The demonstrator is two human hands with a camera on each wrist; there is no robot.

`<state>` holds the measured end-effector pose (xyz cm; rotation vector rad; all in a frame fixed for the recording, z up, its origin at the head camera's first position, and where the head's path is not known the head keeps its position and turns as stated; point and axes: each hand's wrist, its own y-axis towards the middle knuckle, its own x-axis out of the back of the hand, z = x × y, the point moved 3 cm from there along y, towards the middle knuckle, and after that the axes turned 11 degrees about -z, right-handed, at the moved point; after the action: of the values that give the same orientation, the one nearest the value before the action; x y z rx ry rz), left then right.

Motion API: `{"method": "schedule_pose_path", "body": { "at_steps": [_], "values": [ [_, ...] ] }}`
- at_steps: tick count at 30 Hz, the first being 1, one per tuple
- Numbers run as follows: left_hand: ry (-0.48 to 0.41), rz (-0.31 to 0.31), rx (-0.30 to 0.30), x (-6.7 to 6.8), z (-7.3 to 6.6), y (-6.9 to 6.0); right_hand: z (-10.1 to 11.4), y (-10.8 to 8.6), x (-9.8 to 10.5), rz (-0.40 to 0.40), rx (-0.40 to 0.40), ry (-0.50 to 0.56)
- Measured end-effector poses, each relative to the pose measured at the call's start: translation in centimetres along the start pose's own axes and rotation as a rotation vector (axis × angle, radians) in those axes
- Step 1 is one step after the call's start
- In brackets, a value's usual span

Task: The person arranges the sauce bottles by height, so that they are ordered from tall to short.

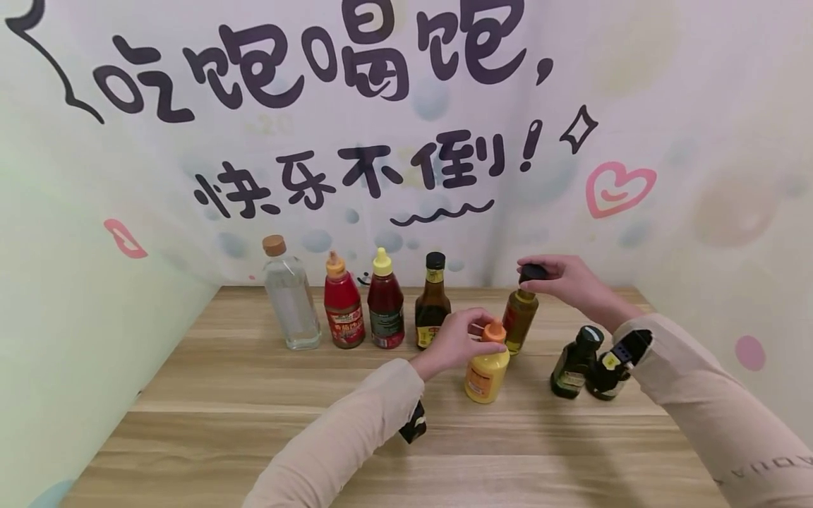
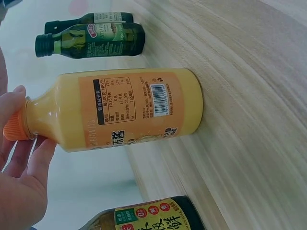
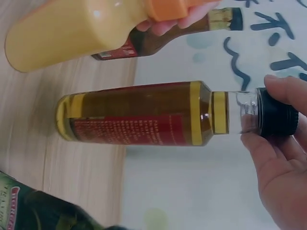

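Note:
By its orange cap, my left hand (image 1: 459, 341) grips a yellow squeeze bottle of sauce (image 1: 485, 377); fingers and thumb curl round the neck in the left wrist view. My right hand (image 1: 562, 277) pinches the black cap of an oil bottle (image 1: 521, 321) with a red label (image 3: 129, 130), which stands upright behind the squeeze bottle. Just left of these, a dark soy sauce bottle (image 1: 433, 303) is partly covered by my left hand. Two small dark green bottles (image 1: 574, 363) stand to the right, one partly behind my right sleeve.
Along the back of the wooden table (image 1: 254, 409) stand a clear bottle with a cork-coloured cap (image 1: 292, 303), a red ketchup bottle (image 1: 344, 310) and a dark red sauce bottle with a yellow tip (image 1: 385, 303). A printed cloth wall (image 1: 356, 127) rises right behind them.

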<state>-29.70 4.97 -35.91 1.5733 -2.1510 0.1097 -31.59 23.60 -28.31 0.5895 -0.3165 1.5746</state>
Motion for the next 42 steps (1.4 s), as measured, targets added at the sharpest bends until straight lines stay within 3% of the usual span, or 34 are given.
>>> {"method": "schedule_pose_path", "body": {
  "at_steps": [11,18,42],
  "values": [
    [-0.020,-0.007,0.016,0.3,0.1,0.0,0.6,3.3,-2.2,0.032,0.018,0.015],
    [-0.010,-0.012,-0.027,0.5,0.0,0.0,0.6,4.7,-3.7,0.060,0.034,0.044],
    [-0.022,-0.005,-0.033,0.2,0.0,-0.4,-0.6,6.5,-6.5,0.165,0.093,0.105]
  ]
}}
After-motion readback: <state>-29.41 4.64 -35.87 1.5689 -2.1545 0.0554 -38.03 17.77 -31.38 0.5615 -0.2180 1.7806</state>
